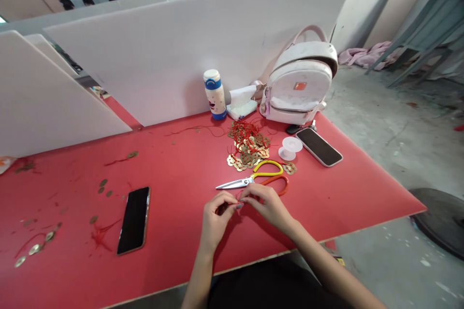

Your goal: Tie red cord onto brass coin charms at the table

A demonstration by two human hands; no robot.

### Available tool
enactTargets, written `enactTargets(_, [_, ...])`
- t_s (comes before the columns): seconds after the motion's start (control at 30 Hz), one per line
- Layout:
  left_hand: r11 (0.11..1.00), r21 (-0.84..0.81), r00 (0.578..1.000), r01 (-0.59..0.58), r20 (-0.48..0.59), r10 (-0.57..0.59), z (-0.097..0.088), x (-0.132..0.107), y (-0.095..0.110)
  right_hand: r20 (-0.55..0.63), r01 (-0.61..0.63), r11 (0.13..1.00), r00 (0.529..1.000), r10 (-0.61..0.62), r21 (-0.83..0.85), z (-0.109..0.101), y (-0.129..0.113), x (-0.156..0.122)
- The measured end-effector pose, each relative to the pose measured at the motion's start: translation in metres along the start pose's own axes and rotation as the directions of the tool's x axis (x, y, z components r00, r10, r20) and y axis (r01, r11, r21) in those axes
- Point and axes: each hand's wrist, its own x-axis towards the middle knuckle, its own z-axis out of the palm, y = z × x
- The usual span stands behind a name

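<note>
My left hand [218, 215] and my right hand [266, 203] meet low over the red table, fingertips almost touching. Each is closed in a pinch on a thin red cord [238, 201], only a short bit of which shows between them. Just beyond lie scissors [250, 181] with one yellow and one red handle, blades pointing left. Behind the scissors is a heap of brass-coloured coin charms [250, 147] tangled with red cords. A single coin charm [289, 168] rests by the yellow handle, near a clear plastic spool [290, 147].
A white backpack [299, 82], a tissue pack [242, 107] and a bottle [215, 94] stand along the white partition [163, 58]. One phone [319, 147] lies right, another phone [134, 220] left. Loose coins [35, 249] and cord scraps are scattered at the left of the table [174, 251].
</note>
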Motion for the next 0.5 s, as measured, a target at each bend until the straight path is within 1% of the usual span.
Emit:
enactTargets(0.07, [0.999,-0.017,0.997,0.032,-0.063,-0.033,0.003,-0.001,0.001,-0.008,-0.042,0.999,0.999,0.042,-0.017,0.008,0.002,-0.004])
enactTargets(0.13, [0.998,-0.012,0.99,0.065,-0.126,-0.066,0.006,-0.002,0.0,-0.015,-0.058,0.998,0.998,0.057,-0.032,0.014,0.003,-0.008])
enactTargets(0.23, [0.998,0.017,0.979,0.058,-0.195,-0.054,0.01,-0.002,-0.003,-0.001,-0.066,0.997,0.998,0.066,-0.036,0.016,0.004,-0.012])
enactTargets(0.3, [0.999,0.032,0.98,0.038,-0.196,-0.031,0.01,-0.001,-0.005,0.029,-0.078,0.995,0.996,0.08,-0.063,0.014,0.004,-0.012])
enactTargets(0.4, [0.998,0.057,0.987,0.015,-0.161,-0.006,0.008,0.0,-0.006,0.071,-0.088,0.99,0.993,0.097,-0.109,0.007,0.001,-0.01])
enactTargets(0.5, [0.997,0.069,0.991,0.017,-0.131,-0.008,0.005,0.0,-0.005,0.039,-0.116,0.99,0.992,0.119,-0.084,0.001,-0.002,-0.007])
